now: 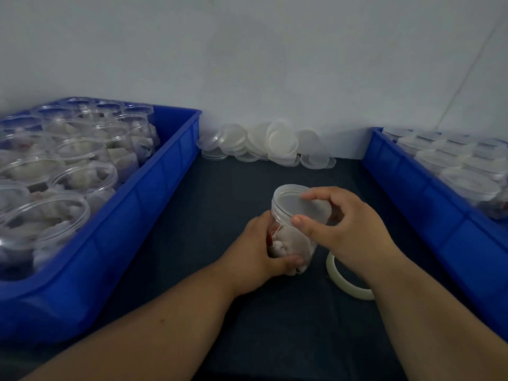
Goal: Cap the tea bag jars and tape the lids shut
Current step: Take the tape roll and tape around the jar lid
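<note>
Dark cloth covers the tabletop (pixel 220 202), which runs back to a plain pale wall (pixel 275 64). From my remote seat I see the clear plastic jar (pixel 291 243) standing near the middle of it, packed with white tea bags and a touch of red.

My left hand (pixel 261 248) is wrapped round the jar's lower body. Its thumb lies across the near side and its fingers curl out of sight behind.

My right hand (pixel 349 229) arches over the translucent round lid (pixel 294 203) that sits on the jar's mouth. The thumb is pressed to the near rim and the curled fingers grip the far and right edge. I cannot tell whether the lid is fully seated.

Just right of the jar, a pale ring-shaped tape roll (pixel 341 281) lies flat, partly hidden under my right wrist.

On the left sits a deep blue plastic crate (pixel 154 188) crowded with open filled jars (pixel 82 177). On the right, a second blue crate (pixel 412 193) holds capped jars (pixel 467 171) in rows. Between the two crates, against the wall, lies a loose heap of spare lids (pixel 275 147).
</note>
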`<act>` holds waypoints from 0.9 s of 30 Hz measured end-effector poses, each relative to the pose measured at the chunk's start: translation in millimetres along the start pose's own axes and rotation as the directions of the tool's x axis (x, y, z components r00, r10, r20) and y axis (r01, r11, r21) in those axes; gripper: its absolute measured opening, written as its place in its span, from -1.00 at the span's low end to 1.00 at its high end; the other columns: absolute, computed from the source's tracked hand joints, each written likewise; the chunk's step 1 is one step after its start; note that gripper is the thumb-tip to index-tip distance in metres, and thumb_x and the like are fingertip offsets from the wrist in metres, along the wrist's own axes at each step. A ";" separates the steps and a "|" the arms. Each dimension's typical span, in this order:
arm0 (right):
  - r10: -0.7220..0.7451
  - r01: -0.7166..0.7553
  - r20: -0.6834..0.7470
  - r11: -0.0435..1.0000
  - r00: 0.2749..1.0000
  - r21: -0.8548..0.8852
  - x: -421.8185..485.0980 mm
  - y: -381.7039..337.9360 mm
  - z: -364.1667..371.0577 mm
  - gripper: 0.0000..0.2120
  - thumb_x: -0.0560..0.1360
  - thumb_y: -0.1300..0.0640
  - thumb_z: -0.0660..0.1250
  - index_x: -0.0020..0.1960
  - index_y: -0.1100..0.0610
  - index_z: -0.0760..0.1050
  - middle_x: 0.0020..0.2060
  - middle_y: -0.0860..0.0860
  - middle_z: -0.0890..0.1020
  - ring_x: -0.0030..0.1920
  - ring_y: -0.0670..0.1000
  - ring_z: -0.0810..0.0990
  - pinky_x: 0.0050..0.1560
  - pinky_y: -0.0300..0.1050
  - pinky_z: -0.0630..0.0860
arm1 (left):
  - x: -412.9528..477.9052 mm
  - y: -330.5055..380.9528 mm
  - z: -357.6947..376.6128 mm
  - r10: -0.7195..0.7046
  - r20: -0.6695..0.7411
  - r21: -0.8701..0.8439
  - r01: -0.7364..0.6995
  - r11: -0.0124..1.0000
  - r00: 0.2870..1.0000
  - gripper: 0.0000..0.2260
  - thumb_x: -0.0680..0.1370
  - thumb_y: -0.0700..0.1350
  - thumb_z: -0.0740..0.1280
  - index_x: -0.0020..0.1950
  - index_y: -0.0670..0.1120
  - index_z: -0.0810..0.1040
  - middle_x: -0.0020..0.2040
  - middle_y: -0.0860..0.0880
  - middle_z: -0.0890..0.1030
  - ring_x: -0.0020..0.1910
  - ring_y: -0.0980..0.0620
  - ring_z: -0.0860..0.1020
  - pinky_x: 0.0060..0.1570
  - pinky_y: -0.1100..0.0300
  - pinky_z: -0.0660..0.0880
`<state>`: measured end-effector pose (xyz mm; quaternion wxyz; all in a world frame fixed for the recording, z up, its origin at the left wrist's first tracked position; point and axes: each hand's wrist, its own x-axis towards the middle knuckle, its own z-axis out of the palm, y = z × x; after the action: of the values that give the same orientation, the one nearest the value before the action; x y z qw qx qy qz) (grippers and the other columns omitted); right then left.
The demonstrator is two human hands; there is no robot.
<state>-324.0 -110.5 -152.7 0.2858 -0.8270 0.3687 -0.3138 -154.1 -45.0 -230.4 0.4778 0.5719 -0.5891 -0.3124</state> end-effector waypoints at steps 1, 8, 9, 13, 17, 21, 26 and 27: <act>-0.033 0.033 0.000 0.999 0.999 -0.029 1.0 0.8 -0.4 -0.54 0.21 -0.38 0.41 0.07 -0.31 0.52 0.04 -0.41 0.49 0.06 -0.44 0.42 -0.12 -0.44 0.36 | -0.1 -0.4 -0.3 -0.019 0.001 0.006 0.019 1.000 1.000 -0.33 0.35 0.09 0.60 0.40 0.22 0.41 0.31 0.05 0.55 0.25 0.07 0.59 0.24 0.04 0.56; -0.189 0.192 0.048 0.977 0.981 -0.087 11.1 12.2 -9.7 -0.59 0.22 -0.41 0.36 0.04 -0.38 0.52 0.16 -0.37 0.51 0.25 -0.38 0.39 0.19 -0.49 0.25 | 3.8 -3.4 -1.1 -0.011 0.029 -0.025 0.012 1.000 1.000 -0.31 0.39 0.00 0.59 0.46 0.07 0.39 0.33 -0.03 0.54 0.29 -0.01 0.57 0.29 -0.05 0.53; -0.197 0.203 0.073 0.975 0.978 -0.089 13.3 13.8 -11.9 -0.58 0.22 -0.41 0.35 0.06 -0.37 0.53 0.18 -0.35 0.51 0.28 -0.33 0.40 0.21 -0.42 0.27 | 4.4 -4.1 -1.4 -0.014 0.037 -0.021 0.014 1.000 0.999 -0.31 0.39 0.00 0.59 0.46 0.07 0.39 0.34 -0.04 0.53 0.30 -0.02 0.56 0.29 -0.05 0.52; -0.253 0.268 0.136 0.958 0.958 -0.106 21.7 14.2 -17.6 -0.61 0.28 -0.22 0.45 0.10 -0.25 0.60 0.20 -0.28 0.54 0.28 -0.27 0.42 0.21 -0.42 0.28 | 5.7 -7.1 -1.7 -0.027 0.046 -0.011 0.028 1.000 0.999 -0.29 0.39 0.01 0.59 0.48 0.10 0.36 0.37 -0.05 0.50 0.32 0.00 0.54 0.32 -0.04 0.50; -0.250 0.280 0.151 0.934 0.956 -0.221 21.8 4.9 -17.2 -0.54 0.27 -0.34 0.41 0.10 -0.17 0.62 0.04 -0.30 0.59 0.14 -0.31 0.47 0.15 -0.46 0.34 | 6.8 -11.0 -1.5 -0.055 0.045 0.010 0.055 0.998 0.997 -0.30 0.38 0.07 0.59 0.45 0.14 0.37 0.35 -0.04 0.50 0.32 0.00 0.52 0.33 -0.04 0.49; -0.080 0.095 0.053 0.883 0.995 -0.460 11.1 -2.6 -1.7 -0.35 0.16 -0.59 0.16 0.13 -0.27 0.43 0.13 -0.22 0.48 0.22 -0.07 0.38 0.26 -0.07 0.35 | 7.3 -9.5 -0.8 -0.045 0.045 -0.008 0.045 0.999 0.998 -0.33 0.40 0.01 0.60 0.44 0.10 0.39 0.34 -0.04 0.52 0.33 -0.03 0.52 0.33 -0.06 0.49; -0.029 0.064 0.184 0.981 0.982 -0.185 2.6 2.4 8.8 -0.06 0.23 -0.56 0.19 0.51 -0.34 -0.05 0.45 -0.25 0.11 0.43 -0.22 -0.01 0.35 -0.13 0.09 | 6.5 -5.4 -0.1 -0.021 0.066 -0.043 0.024 0.999 0.998 -0.39 0.44 -0.09 0.58 0.43 0.01 0.42 0.26 -0.09 0.57 0.24 -0.08 0.60 0.23 -0.07 0.56; -0.048 0.065 0.231 0.996 0.972 -0.066 1.7 4.8 6.4 -0.02 0.23 -0.58 0.20 0.50 -0.38 -0.19 0.52 -0.33 -0.03 0.50 -0.27 -0.08 0.39 -0.18 0.05 | 6.4 -5.6 -0.1 -0.014 0.061 -0.037 0.017 0.999 0.998 -0.37 0.44 -0.08 0.59 0.44 0.02 0.41 0.29 -0.07 0.57 0.26 -0.05 0.59 0.25 -0.05 0.55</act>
<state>-320.6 -113.1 -159.7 0.2870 -0.8777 0.3207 -0.2107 -151.1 -52.0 -234.1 0.4678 0.5577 -0.5930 -0.3443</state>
